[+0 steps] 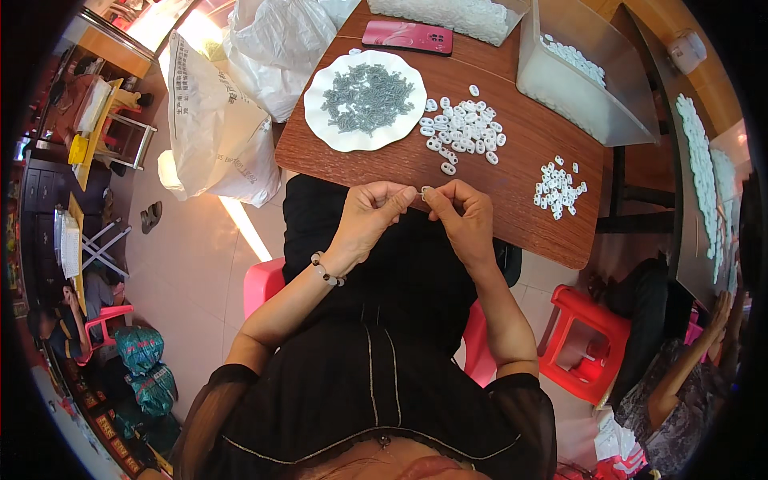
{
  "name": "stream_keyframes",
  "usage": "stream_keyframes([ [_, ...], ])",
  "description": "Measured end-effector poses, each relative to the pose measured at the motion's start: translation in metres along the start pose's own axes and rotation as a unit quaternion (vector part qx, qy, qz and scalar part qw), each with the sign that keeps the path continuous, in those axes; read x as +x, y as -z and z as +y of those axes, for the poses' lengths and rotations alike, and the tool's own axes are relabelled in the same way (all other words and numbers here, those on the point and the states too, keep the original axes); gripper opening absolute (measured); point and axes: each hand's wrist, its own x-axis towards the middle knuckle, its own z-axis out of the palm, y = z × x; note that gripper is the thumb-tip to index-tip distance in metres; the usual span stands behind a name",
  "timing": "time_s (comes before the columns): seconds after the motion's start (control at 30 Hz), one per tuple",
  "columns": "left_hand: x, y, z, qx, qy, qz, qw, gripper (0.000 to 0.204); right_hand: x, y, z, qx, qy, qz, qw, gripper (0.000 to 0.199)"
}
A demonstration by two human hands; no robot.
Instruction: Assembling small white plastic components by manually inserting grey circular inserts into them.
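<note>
My left hand point(370, 214) and my right hand point(462, 214) meet at the near edge of a round wooden table point(512, 172), fingertips pinched together on one small white plastic piece point(426, 191). Just beyond them lies a pile of white plastic rings point(464, 128). A white scalloped plate point(328, 120) heaped with small grey parts point(366, 96) sits to the left of that pile. A smaller heap of white pieces point(558, 188) lies to the right. A bead bracelet is on my left wrist.
A clear plastic bin point(584, 96) with white parts stands at the back right, a pink phone point(406, 37) at the back. White plastic bags point(220, 128) lie on the floor to the left. A red stool point(584, 344) and another seated person point(680, 376) are at the right.
</note>
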Motion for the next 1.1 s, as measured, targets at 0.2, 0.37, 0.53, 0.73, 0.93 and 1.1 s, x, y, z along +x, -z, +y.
stream_keyframes([
  [0.2,-0.001,-0.003,0.002,0.017,-0.010,0.010,1.000,0.022,-0.001,-0.002,0.002,0.001,0.003,0.000,1.000,0.020],
  [0.37,-0.001,-0.002,-0.004,0.009,-0.015,0.018,1.000,0.018,-0.001,-0.004,0.004,-0.001,0.006,0.001,1.000,0.020],
  [0.53,-0.001,-0.005,-0.007,0.005,-0.037,0.028,0.999,0.014,-0.002,-0.004,0.001,-0.013,0.011,0.003,1.000,0.020],
  [0.73,0.001,-0.006,-0.006,0.029,-0.073,0.031,0.996,0.013,-0.001,-0.003,0.002,-0.015,0.007,-0.002,1.000,0.019],
  [0.93,0.002,-0.004,-0.002,0.033,-0.017,0.000,0.999,0.017,0.000,-0.003,0.003,-0.005,0.011,0.010,1.000,0.020],
  [1.1,0.001,-0.006,0.001,-0.015,0.011,-0.014,1.000,0.028,0.001,0.001,-0.001,0.011,-0.008,0.024,1.000,0.015],
])
